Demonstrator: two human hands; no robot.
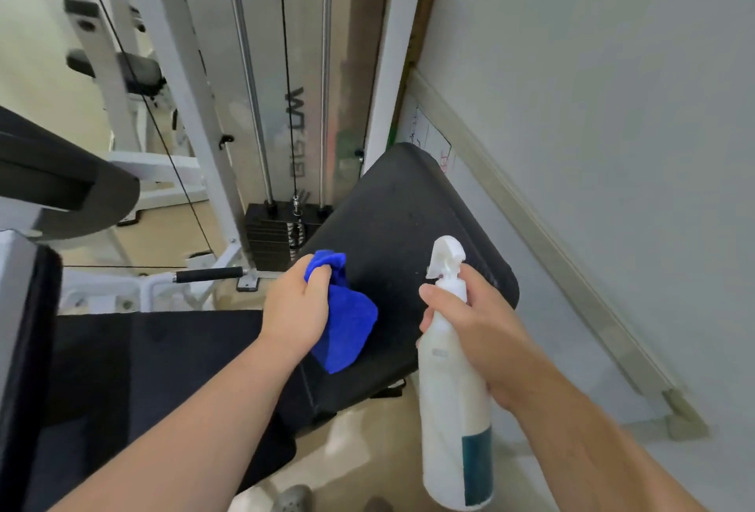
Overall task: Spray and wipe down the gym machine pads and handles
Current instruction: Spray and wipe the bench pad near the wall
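Blue cloth (342, 313) is bunched in the left hand (295, 313), whose fingers are curled tight around its upper part while the rest of the fabric hangs down and lies against the black pad (402, 225). That pad is a broad padded seat with rounded corners, tilted across the middle of the view, and its dark surface shows faint specks. The right hand (476, 331) is wrapped closed around the neck of a white spray bottle (451, 393), with one finger reaching round the front just under the trigger; whether it presses the trigger cannot be told. The bottle stands nearly upright, its white nozzle pointing left toward the pad, and a teal label sits low on its side. It is held just beside the pad's right edge, near the cloth but apart from it. Behind the pad stands the white frame (192, 103) of the gym machine, with two shiny guide rods and a black cable (286, 74) running down to a stack of black weight plates (271, 235). A short handle with a black grip (209, 274) sticks out low on the frame, to the left of the cloth hand. Another dark pad (61, 180) fills the left edge of the view. A pale wall (592, 82) rises on the right, with a beige trim strip running along it down to the tan floor (347, 454).
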